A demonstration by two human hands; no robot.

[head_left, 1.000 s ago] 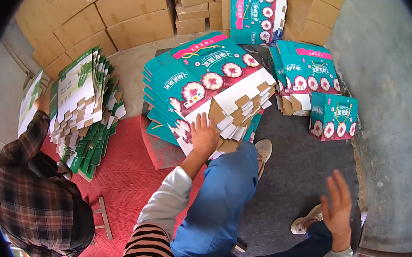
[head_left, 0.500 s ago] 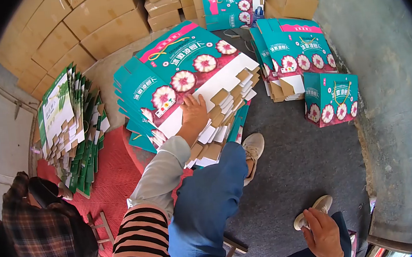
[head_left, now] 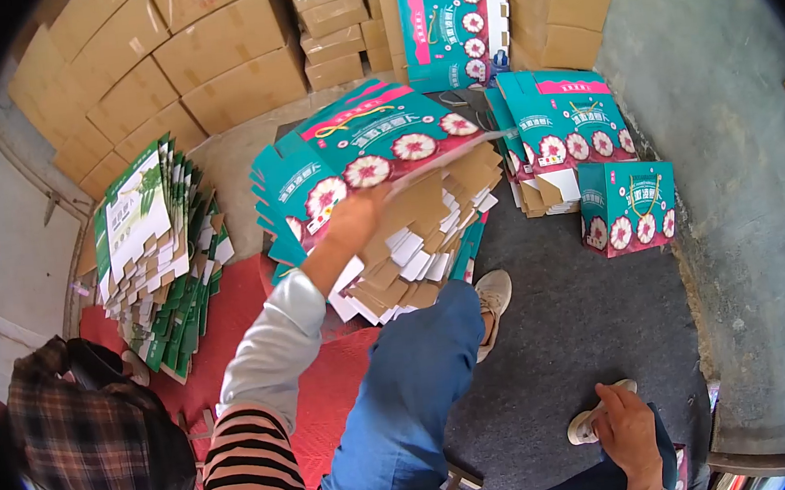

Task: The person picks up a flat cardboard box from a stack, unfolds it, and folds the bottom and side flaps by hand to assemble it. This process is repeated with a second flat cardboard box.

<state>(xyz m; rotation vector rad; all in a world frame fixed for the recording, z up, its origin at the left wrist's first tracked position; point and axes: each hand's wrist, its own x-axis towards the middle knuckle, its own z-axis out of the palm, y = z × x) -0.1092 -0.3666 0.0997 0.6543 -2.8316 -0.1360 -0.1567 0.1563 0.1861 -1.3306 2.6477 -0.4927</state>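
My left hand [head_left: 359,222], slightly blurred, grips the near edge of the top flattened gift carton [head_left: 392,146], a teal and magenta one with pink-white round pictures and a yellow cord handle. That edge is raised and bent upward. Beneath it lies the stack of flattened cartons [head_left: 413,262], brown and white flaps fanned out toward me. My right hand [head_left: 630,435] hangs above my right leg with loosely bent fingers and holds nothing.
At right lie more teal cartons [head_left: 569,119], with a box standing upright [head_left: 630,206] before them. Another carton [head_left: 457,36] leans against brown boxes [head_left: 233,62]. Green-white cartons [head_left: 141,231] are piled at left, near a person in a plaid shirt [head_left: 79,426].
My left hand has gone from lying flat on the top carton to gripping its near edge, which has lifted. The camera view has tilted slightly upward. My right hand stays by my leg.
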